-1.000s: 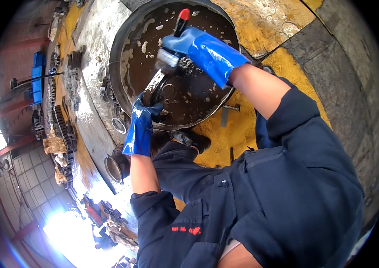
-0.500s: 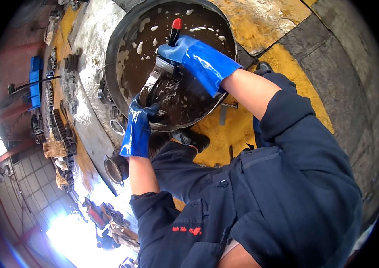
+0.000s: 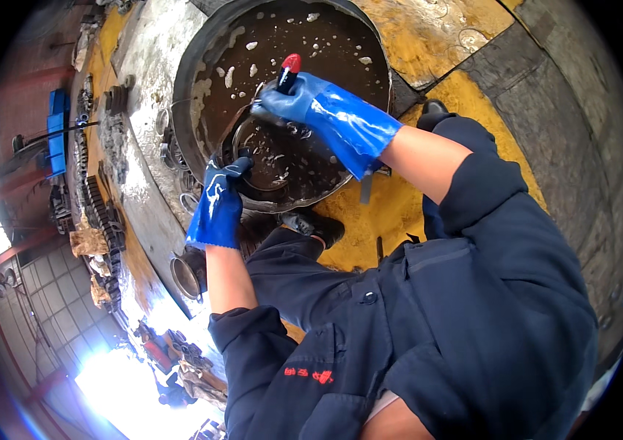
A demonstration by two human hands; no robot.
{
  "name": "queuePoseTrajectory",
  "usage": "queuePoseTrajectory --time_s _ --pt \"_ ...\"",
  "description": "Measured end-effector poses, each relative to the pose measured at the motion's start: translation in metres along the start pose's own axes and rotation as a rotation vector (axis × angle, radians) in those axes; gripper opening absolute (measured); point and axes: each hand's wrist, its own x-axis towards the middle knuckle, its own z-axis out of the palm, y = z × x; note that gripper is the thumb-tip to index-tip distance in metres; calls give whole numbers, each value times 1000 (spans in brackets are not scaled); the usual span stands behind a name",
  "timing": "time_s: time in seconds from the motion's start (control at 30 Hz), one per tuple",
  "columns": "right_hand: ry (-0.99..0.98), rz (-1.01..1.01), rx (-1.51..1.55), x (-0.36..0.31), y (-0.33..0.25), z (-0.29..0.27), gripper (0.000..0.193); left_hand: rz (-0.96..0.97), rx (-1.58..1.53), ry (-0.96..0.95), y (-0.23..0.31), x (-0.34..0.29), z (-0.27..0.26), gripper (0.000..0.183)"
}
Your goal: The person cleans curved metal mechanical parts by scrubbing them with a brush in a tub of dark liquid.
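A wide round basin (image 3: 184, 95) stands ahead of me, holding dark brown liquid (image 3: 282, 38) with patches of pale foam. My left hand (image 3: 219, 196), in a blue rubber glove, grips the near-left side of a dark metal ring (image 3: 261, 195) at the liquid. In the same kind of glove, my right hand (image 3: 303, 101) is closed around a brush (image 3: 292, 64) with a black, red-tipped handle. The brush head is hidden under the right hand, near the ring's far side, so contact cannot be made out.
Left of the basin, metal sheets (image 3: 151, 192) cover the floor, with several metal rings and a cylindrical metal part (image 3: 185, 273) on them. Farther left are rows of dark machine parts (image 3: 99, 205) and a blue bin (image 3: 57, 132). My shoe (image 3: 313, 226) is close to the basin's near edge.
My right hand with the brush has moved slightly nearer to me, and the bristles no longer show. My left hand has shifted a little left and nearer; more of the ring is visible.
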Motion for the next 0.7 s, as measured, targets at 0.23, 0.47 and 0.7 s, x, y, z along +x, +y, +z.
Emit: queuePoseTrajectory --time_s 0.23,0.47,0.7 --pt "-196 -182 236 2 3 52 24 278 430 -129 32 -34 15 49" --pt "250 111 -84 34 37 10 35 -132 -166 18 -1 -3 5 67" --pt "102 13 120 9 -11 23 29 -141 -122 33 -32 22 -22 68"
